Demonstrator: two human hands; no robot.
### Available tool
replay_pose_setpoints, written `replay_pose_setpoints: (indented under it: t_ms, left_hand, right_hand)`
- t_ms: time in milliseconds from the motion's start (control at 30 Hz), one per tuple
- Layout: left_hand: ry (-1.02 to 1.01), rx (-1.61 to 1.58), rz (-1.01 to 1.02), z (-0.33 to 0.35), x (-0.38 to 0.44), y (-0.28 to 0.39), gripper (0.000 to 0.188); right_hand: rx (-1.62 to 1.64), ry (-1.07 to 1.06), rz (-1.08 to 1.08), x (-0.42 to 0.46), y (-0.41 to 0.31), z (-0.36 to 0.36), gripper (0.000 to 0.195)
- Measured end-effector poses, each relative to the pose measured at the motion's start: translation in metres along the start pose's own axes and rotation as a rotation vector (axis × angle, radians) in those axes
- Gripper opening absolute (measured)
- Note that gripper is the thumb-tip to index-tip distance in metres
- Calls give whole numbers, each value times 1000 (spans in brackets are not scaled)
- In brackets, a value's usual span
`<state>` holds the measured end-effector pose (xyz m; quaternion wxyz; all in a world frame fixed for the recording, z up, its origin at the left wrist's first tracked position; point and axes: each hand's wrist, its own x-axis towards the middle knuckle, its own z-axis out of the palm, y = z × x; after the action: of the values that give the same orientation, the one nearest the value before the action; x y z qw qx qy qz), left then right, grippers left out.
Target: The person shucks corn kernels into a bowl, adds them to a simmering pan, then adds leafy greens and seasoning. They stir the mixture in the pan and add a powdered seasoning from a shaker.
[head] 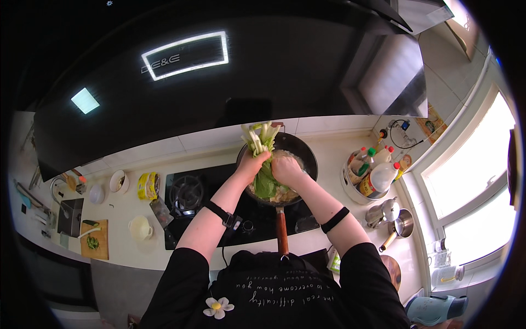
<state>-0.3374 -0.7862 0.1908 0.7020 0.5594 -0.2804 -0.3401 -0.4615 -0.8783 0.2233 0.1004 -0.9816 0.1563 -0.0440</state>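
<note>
My left hand (248,165) is closed around a bunch of leafy greens (265,183), with the pale stalks sticking up past the thumb and the leaves hanging below. Curled against the leaves on the other side is my right hand (286,167); its fingertips are hidden. Both hands are above a dark frying pan (311,154) on the black glass gas hob (218,181). Cooked food in broth (283,197) lies in the pan, partly covered by the greens. The pan's wooden handle (282,232) points towards my body.
A black range hood (287,78) overhangs the hob. To the right stand a tub of bottles (349,189), a metal kettle (380,211) and a small saucepan (404,224). On the left are a pale-yellow bowl (140,228), a cutting board (100,246) and a sink (70,218).
</note>
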Motion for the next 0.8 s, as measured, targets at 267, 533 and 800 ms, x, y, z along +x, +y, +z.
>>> replay_pose_setpoints:
  t_ms: [267,533,800]
  left_hand:
    - [225,-582,-145,-1,14,-7,27]
    - [376,-518,-113,-33,23,-12,45]
    - [493,-474,11,-42,24,-16,43]
  right_hand:
    - [932,646,352,18,23,37,26]
    - [686,507,437,10,68,59,27]
    - [653,466,581,20,99,47,54]
